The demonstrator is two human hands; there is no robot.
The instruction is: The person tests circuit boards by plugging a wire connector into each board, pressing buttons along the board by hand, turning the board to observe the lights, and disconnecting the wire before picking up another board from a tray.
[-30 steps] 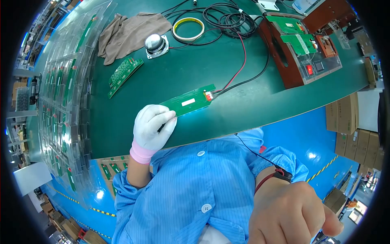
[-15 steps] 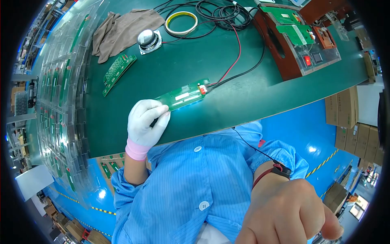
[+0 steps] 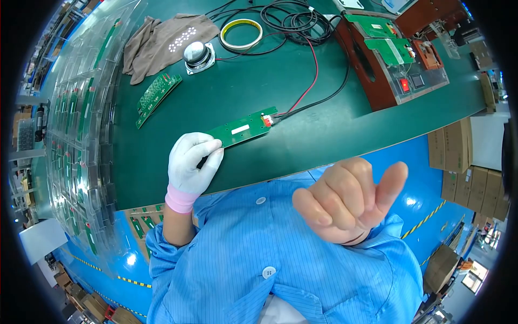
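My left hand (image 3: pixel 191 164), in a white glove with a pink cuff, pinches the left end of a long green circuit board (image 3: pixel 240 129). The board lies slanted above the green table, a white label on its face. A red and white connector (image 3: pixel 267 120) joins its right end to red and black wires. My bare right hand (image 3: pixel 345 200) is raised before the blue coat, fingers curled in, one digit sticking out, nothing visible in it. A second board (image 3: pixel 156 99) lies at the left, near a round speaker (image 3: pixel 198 57).
A grey-brown cloth (image 3: pixel 162 46) shows a patch of white dots. Beside it are a tape roll (image 3: pixel 241 34) and coiled black cables (image 3: pixel 297 24). A brown fixture (image 3: pixel 372 67) with boards and a lit red switch stands right. Clear trays (image 3: pixel 70 140) of boards are stacked left.
My right hand has moved up and left from the lower right, turning over. White dots have appeared on the cloth, and the bluish glow along the held board's lower edge is gone.
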